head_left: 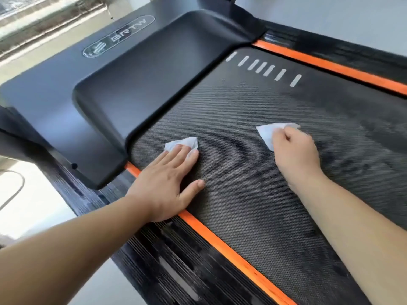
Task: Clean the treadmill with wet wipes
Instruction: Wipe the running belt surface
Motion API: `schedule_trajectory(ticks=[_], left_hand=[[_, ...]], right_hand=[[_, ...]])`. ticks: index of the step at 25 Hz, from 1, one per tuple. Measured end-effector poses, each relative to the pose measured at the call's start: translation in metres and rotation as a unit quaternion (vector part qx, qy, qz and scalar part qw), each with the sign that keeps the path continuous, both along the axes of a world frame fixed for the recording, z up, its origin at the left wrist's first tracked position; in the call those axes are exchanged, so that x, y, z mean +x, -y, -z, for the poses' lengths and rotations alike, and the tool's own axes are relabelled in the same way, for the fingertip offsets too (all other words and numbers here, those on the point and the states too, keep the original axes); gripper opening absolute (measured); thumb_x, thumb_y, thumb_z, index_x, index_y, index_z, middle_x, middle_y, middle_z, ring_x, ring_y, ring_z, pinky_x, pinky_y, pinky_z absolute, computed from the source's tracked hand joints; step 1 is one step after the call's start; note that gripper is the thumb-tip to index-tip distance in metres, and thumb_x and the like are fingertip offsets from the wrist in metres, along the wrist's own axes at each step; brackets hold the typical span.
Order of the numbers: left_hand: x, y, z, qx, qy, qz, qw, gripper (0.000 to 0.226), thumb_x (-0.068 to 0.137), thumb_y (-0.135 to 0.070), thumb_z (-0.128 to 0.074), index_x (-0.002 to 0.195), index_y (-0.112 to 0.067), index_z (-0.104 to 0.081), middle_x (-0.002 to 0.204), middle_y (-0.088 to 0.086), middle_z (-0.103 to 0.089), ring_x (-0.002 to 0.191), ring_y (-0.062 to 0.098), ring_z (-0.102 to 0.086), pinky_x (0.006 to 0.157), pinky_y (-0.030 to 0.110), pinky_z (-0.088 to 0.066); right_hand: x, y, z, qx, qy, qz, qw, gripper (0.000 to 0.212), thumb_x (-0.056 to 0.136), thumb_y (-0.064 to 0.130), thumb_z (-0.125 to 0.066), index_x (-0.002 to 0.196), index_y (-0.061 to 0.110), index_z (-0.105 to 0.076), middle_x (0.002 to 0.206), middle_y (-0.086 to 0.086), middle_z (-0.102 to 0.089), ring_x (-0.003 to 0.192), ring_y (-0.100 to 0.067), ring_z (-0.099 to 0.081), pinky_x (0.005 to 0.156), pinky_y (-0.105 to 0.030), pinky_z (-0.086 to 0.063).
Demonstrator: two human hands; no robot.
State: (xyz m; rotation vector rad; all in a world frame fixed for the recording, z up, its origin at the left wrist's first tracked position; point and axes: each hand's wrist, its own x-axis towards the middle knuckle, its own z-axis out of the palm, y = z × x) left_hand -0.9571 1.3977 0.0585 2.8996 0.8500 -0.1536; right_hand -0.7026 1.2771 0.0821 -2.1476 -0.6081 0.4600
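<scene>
Left hand (165, 183) atop left wipe (176, 144), right hand (295, 150) around right wipe (266, 133)

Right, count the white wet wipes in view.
2. One white wet wipe lies under the flat left hand; the other wipe is gripped by the right hand.

This is an indoor room used for exercise, in a home or a small gym; I cannot tell which. A treadmill (253, 106) with orange side strips (330, 67) and a branded motor cover (143, 73) stands on a pale smooth floor (39, 194). A window (33, 14) with daylight is at the far left.
</scene>
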Motion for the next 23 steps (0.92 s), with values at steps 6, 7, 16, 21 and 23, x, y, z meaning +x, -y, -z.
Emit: schedule_trajectory(ticks=[6, 7, 16, 21, 23], left_hand=[[0.006, 0.0, -0.002, -0.01, 0.017, -0.007, 1.0, 0.081, 0.098, -0.073, -0.018, 0.165, -0.028, -0.01, 0.173, -0.004, -0.007, 0.159, 0.013, 0.005, 0.13, 0.036, 0.0], [0.006, 0.0, -0.002, -0.008, 0.017, -0.005, 1.0, 0.081, 0.099, -0.072, -0.019, 0.165, -0.028, -0.009, 0.173, -0.004, -0.008, 0.159, 0.013, 0.004, 0.13, 0.036, 0.0], [0.004, 0.002, -0.004, -0.016, 0.044, -0.006, 0.999, 0.081, 0.097, -0.068, -0.027, 0.165, -0.031, -0.002, 0.173, -0.004, -0.004, 0.159, 0.013, 0.006, 0.13, 0.041, -0.003], [-0.001, 0.003, -0.005, 0.0, 0.073, -0.014, 0.997, 0.078, 0.095, -0.055, -0.037, 0.164, -0.026, -0.019, 0.173, -0.003, -0.006, 0.159, 0.012, 0.004, 0.129, 0.044, -0.007], [-0.002, 0.007, -0.005, 0.035, 0.093, -0.016, 0.995, 0.072, 0.094, -0.048, -0.044, 0.159, -0.02, -0.036, 0.172, 0.001, -0.017, 0.159, 0.017, -0.009, 0.128, 0.048, -0.013]], right_hand=[[-0.027, -0.029, -0.049, 0.174, -0.361, -0.001, 0.916, 0.02, 0.087, 0.004, -0.066, 0.103, 0.01, -0.078, 0.097, -0.006, -0.079, 0.09, -0.023, -0.077, 0.076, -0.035, -0.064], [-0.026, -0.029, -0.051, 0.177, -0.409, 0.035, 0.894, 0.023, 0.087, 0.002, -0.065, 0.107, 0.006, -0.074, 0.1, -0.013, -0.079, 0.092, -0.029, -0.077, 0.076, -0.04, -0.064], [-0.045, -0.003, -0.012, -0.276, 0.319, -0.343, 0.839, 0.039, 0.103, 0.038, -0.043, 0.137, 0.022, -0.054, 0.148, -0.003, -0.049, 0.136, -0.027, -0.046, 0.113, -0.043, -0.036], [-0.043, 0.019, 0.006, -0.172, 0.363, -0.324, 0.856, 0.054, 0.097, 0.04, -0.034, 0.129, 0.01, -0.067, 0.147, -0.014, -0.056, 0.141, -0.03, -0.049, 0.116, -0.048, -0.041], [-0.045, 0.01, 0.014, -0.135, 0.331, -0.365, 0.86, 0.063, 0.096, 0.043, -0.029, 0.137, 0.008, -0.062, 0.153, -0.013, -0.052, 0.147, -0.027, -0.042, 0.121, -0.047, -0.035]])
